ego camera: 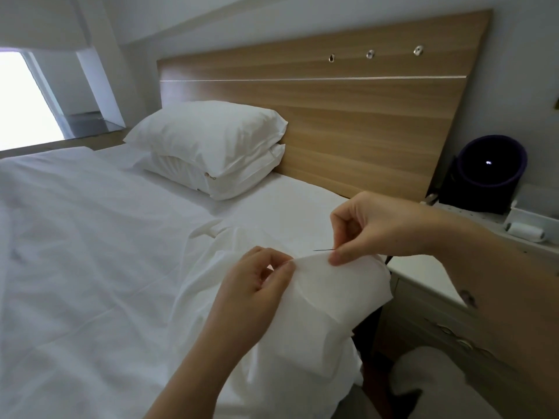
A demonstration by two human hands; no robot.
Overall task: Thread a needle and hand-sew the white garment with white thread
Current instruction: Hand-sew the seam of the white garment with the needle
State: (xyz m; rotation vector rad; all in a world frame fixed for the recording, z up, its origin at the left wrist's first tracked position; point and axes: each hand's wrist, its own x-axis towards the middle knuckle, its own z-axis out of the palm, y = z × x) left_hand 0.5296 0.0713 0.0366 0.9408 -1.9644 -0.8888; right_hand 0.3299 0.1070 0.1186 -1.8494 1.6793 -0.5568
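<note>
Needle (pixel 323 250): long axis near level, free end pointing left. Its right end is pinched in the right hand (pixel 378 228) grip, just above the garment's edge.
White garment (pixel 332 294): lies on the bed (pixel 90 252), its raised fold pinched in the left hand (pixel 257 285) grip.

No writing, label, brand, number or sign can be read anywhere in view.
</note>
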